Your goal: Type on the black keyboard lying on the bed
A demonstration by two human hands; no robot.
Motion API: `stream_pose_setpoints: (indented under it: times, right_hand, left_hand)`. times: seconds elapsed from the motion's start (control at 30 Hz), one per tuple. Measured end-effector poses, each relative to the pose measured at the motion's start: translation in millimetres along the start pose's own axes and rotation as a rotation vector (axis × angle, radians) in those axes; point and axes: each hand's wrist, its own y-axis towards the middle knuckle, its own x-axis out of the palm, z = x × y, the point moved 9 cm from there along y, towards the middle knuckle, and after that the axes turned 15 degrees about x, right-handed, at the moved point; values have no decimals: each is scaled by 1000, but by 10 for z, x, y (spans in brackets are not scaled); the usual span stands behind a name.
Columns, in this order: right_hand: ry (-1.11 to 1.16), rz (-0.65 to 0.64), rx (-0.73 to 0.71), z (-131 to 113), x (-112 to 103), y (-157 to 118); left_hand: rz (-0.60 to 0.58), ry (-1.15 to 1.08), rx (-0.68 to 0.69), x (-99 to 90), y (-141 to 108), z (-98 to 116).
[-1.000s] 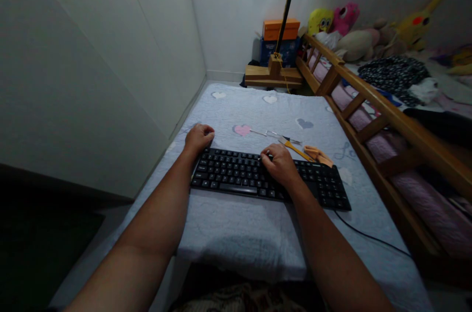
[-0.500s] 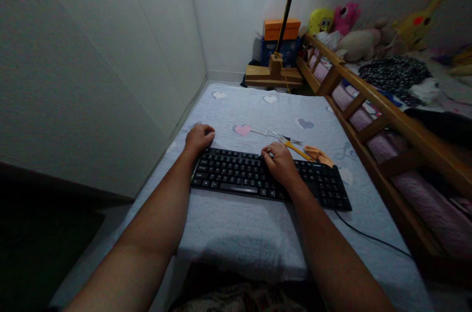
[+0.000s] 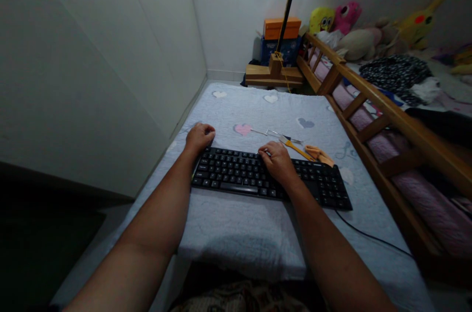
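Observation:
A black keyboard lies face up across the cloth-covered table, its cable running off to the right. My left hand is at the keyboard's far left corner, fingers curled and pressed together; what they may hold is hidden. Over the keys right of the middle is my right hand, with thumb and fingers pinched close to the back row. Anything between them is too small to make out. Behind the keyboard lie a yellow-handled brush, a thin metal tool and a folded orange cloth.
A wooden bed rail runs along the right side, with plush toys and clothes beyond it. At the left stands a pale panel. Behind the table are a wooden stand with a dark pole and an orange box.
My right hand has shifted slightly left along the back row of keys, still pinched. My left hand and the keyboard have stayed in place.

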Motion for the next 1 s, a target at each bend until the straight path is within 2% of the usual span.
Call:
stream_pose_setpoints:
  times: [0.37, 0.83, 1.0]
  right_hand:
    - [-18, -17, 3, -54, 28, -1]
    - [-16, 65, 0, 40, -90, -14]
    - [-21, 47, 6, 35, -58, -11]
  left_hand:
    - [-5, 7, -13, -13, 0, 30]
    - [-17, 8, -6, -4, -5, 27]
    - [-16, 14, -1, -11, -6, 35]
